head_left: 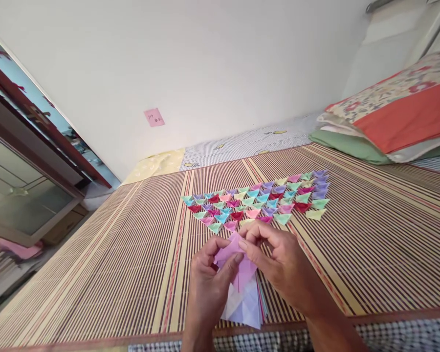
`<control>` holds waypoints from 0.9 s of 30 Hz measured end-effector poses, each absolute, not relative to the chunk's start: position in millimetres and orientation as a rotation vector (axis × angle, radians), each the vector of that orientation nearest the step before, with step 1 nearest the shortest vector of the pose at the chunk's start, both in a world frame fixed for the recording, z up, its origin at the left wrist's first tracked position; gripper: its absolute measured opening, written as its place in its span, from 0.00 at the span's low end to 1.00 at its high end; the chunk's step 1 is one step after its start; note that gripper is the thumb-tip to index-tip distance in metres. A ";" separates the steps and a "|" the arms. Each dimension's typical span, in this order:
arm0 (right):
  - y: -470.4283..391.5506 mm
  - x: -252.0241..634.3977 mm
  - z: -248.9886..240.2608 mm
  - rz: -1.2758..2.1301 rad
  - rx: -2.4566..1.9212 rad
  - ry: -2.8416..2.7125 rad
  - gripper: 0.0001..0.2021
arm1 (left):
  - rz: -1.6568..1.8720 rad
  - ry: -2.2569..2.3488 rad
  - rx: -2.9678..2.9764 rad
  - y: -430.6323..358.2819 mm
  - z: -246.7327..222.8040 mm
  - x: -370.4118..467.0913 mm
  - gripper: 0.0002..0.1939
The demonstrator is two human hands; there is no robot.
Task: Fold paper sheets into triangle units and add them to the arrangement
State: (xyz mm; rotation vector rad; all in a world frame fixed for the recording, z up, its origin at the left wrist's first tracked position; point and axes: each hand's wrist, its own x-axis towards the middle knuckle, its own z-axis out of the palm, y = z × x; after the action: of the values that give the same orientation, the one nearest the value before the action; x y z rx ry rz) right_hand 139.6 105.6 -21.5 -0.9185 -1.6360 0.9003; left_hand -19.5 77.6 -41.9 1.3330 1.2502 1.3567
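Observation:
Between my two hands is a pink sheet of origami paper (246, 272), partly folded, with crease lines on its lower part. My left hand (213, 274) pinches its left side, thumb lying on top of the paper. With thumb and fingers my right hand (278, 254) grips the upper right edge. Under the pink sheet lies a stack of creased paper sheets (244, 310), a pale lilac one on top and several colours showing at its right edge. Just beyond my hands, several rows of small folded paper pieces (253, 200) in many colours stand on the mat.
A striped bamboo mat (132, 264) covers the bed. Folded bedding (399, 112) is piled at the right. A pink note (154, 117) sticks to the white wall. At the left are a glass-panelled door (18, 186) and a stack of papers (3, 269).

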 end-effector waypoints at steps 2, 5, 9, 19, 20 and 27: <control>104.4 138.9 -20.4 0.885 -0.920 -1.624 0.12 | 1.350 1.237 1.329 77.3 -41.3 -19.1 0.10; 103.3 137.5 -19.4 0.840 -0.904 -1.598 0.13 | 1.382 1.193 1.291 77.3 -39.3 -16.3 0.11; 102.6 136.1 -19.2 0.790 -0.885 -1.564 0.13 | 1.496 1.164 1.230 79.0 -36.5 -12.3 0.12; 102.2 134.2 -19.4 0.751 -0.877 -1.566 0.13 | 1.601 1.168 1.122 79.5 -37.9 -11.4 0.14; 102.2 134.0 -19.3 0.752 -0.886 -1.565 0.14 | 1.602 1.169 1.123 79.1 -37.7 -10.9 0.14; 102.4 132.2 -18.4 0.720 -0.910 -1.557 0.14 | 1.610 1.178 1.143 78.9 -38.9 -10.2 0.13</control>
State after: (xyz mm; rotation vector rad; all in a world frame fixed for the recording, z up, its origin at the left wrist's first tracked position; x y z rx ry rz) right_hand 132.2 102.4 -18.4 -0.9096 -1.5573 0.7205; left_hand -10.2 78.9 -38.9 1.1425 1.1775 1.6098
